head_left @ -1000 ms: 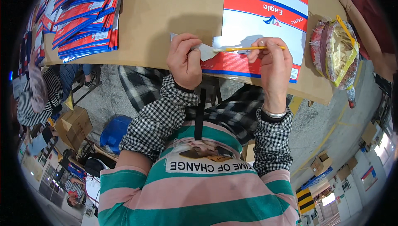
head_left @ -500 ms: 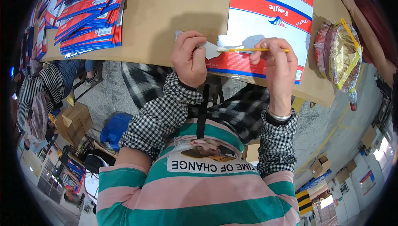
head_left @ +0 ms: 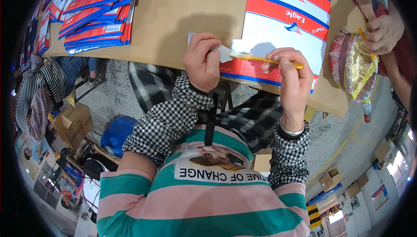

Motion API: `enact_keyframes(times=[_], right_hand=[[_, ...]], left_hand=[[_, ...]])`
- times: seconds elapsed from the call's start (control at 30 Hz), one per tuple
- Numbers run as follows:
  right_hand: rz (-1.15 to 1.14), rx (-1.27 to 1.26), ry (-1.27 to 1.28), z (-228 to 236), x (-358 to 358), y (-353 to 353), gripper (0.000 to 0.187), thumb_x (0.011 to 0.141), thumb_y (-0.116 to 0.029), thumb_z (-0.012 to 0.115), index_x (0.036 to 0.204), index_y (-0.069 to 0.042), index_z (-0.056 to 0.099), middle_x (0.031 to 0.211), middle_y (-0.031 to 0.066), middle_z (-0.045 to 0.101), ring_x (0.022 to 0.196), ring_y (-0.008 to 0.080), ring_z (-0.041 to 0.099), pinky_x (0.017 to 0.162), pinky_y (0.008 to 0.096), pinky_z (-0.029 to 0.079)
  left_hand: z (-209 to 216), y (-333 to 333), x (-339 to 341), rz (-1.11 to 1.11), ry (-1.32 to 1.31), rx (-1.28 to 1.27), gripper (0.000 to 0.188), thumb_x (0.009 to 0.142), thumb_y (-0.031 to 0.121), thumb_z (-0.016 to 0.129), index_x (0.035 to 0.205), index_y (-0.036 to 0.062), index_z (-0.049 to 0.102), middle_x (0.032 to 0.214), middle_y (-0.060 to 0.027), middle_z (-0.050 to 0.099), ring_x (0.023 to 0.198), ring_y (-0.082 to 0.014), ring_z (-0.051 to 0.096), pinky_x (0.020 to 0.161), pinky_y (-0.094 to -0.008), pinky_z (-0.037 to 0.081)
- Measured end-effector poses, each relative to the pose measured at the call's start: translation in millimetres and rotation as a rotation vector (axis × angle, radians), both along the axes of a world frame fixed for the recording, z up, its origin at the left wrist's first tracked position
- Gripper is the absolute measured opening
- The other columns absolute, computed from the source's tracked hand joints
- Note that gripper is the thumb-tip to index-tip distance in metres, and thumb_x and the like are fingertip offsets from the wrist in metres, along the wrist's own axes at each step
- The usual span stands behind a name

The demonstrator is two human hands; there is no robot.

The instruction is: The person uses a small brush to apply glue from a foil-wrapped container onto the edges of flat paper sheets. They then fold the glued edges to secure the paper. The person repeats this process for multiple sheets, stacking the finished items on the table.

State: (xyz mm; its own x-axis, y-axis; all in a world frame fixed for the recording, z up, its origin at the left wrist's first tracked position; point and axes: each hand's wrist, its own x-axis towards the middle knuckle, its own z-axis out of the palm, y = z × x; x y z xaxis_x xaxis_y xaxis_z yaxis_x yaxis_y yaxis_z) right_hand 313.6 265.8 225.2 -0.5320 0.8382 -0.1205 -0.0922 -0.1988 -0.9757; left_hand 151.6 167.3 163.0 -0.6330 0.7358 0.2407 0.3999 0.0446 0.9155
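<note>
A flat printed carton blank [head_left: 284, 37], white, red and blue, lies in front of me with its near edge at the table edge. My left hand [head_left: 203, 65] is closed on a white-grey flap [head_left: 225, 55] at the blank's left side, lifting it. In my right hand [head_left: 293, 74], fingers pinch the yellow handle of a small brush [head_left: 256, 58]. Its pale bristles touch the flap, close to my left fingers. What the left fingertips grip underneath is hidden.
Several stacked folded cartons [head_left: 102, 15] fill the left of the brown table [head_left: 169, 32]. To the right stands a plastic-wrapped tub [head_left: 354, 65] with a yellow rim. A co-worker's hand [head_left: 384, 35] reaches over it. Below are a blue drum [head_left: 116, 137] and a cardboard box [head_left: 74, 124].
The brush now slants more, its bristles still at the flap. A co-worker's hand has come in at the tub's rim on the right. My view has shifted slightly.
</note>
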Motion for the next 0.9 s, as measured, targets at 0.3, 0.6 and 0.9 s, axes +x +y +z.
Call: enact_keyframes(times=[0.3,0.6,0.9], right_hand=[[0.069,0.085,-0.049,8,-2,-2,0.008,0.089,0.001,0.044,0.089,0.004,0.051,0.091,0.0114,0.057,0.075,0.0145,0.059,0.069,0.0257,0.050],[0.095,0.128,-0.068,12,-3,-2,0.008,0.088,0.002,0.044,0.087,0.004,0.052,0.089,0.0111,0.057,0.075,0.0149,0.059,0.069,0.0255,0.050],[0.156,0.163,-0.101,11,-2,1,0.009,0.085,0.004,0.044,0.087,0.004,0.053,0.090,0.0115,0.058,0.077,0.0137,0.058,0.069,0.0256,0.050]], left_hand=[[-1,-1,0,-0.003,0.019,0.005,0.014,0.073,-0.003,0.050,0.084,-0.0044,0.059,0.090,-0.0147,0.057,0.077,-0.0246,0.057,0.067,-0.0302,0.047],[-3,0,0,0.008,0.025,0.018,0.014,0.073,-0.002,0.050,0.083,-0.0043,0.059,0.090,-0.0146,0.057,0.077,-0.0249,0.057,0.067,-0.0305,0.047],[-2,0,1,0.011,0.023,0.033,0.014,0.073,-0.002,0.050,0.083,-0.0043,0.060,0.090,-0.0150,0.057,0.077,-0.0258,0.057,0.068,-0.0313,0.047]])
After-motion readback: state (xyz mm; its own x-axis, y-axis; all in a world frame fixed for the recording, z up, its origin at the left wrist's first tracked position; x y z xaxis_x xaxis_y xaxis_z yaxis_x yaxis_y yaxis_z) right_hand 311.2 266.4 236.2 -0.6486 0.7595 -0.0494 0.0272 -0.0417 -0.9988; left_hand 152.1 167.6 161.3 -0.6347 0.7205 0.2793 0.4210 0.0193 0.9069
